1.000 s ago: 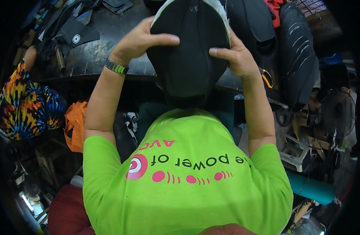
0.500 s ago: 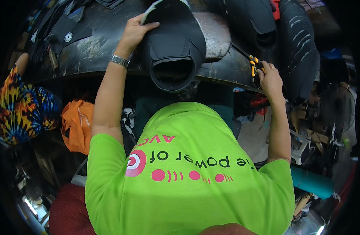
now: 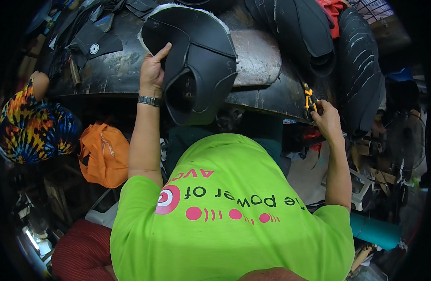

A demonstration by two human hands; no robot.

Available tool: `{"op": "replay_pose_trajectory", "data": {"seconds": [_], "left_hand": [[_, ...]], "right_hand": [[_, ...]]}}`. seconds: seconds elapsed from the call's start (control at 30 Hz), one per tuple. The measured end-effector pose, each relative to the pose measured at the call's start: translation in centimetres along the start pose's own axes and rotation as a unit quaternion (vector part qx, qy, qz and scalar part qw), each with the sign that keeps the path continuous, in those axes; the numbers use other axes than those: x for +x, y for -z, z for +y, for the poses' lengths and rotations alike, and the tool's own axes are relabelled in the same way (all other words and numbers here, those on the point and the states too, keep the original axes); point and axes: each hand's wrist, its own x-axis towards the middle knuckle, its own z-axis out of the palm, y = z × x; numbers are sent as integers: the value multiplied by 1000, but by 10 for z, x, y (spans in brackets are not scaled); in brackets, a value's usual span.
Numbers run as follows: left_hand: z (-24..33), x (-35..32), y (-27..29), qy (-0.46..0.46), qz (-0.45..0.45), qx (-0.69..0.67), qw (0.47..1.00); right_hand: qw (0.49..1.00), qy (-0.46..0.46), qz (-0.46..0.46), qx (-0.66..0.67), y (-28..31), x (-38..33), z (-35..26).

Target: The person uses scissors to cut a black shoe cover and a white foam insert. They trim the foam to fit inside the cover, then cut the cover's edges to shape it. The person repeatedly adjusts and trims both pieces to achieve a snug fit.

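Observation:
My left hand [image 3: 152, 72], wearing a metal watch, grips the left edge of a black stitched shoe upper [image 3: 210, 70]. Its thumb lies on the front face and the fingers are hidden behind. The upper is tilted over the table's near edge, with a white fuzzy rim along its top and an oval opening at its lower left. To the right, my right hand [image 3: 327, 119] has its fingers closed at the handles of a yellow-and-black hand tool [image 3: 309, 98] by the table edge. What kind of tool it is cannot be made out clearly.
A worn board [image 3: 260, 61] lies on the dark table [image 3: 112, 75]. More black uppers [image 3: 297, 33] and a stacked row [image 3: 360, 65] are at right; dark scraps [image 3: 103, 44] at left. An orange bag [image 3: 105, 154] and another person's colourful sleeve [image 3: 32, 122] are farther left.
My left hand has lowered and turned the upper, so its opening has swung to the left and its seamed side shows. My right hand and the tool sit slightly lower in view.

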Motion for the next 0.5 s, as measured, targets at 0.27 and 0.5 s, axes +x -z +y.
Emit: {"op": "replay_pose_trajectory", "data": {"seconds": [0.27,0.5], "left_hand": [[-1,-2,-4,13,14,-11,1000],[0,-3,-5,24,8,-4,1000]], "right_hand": [[909,8,-117,400,-8,-31,-19],[936,241,99,237,-33,-34,-81]]}}
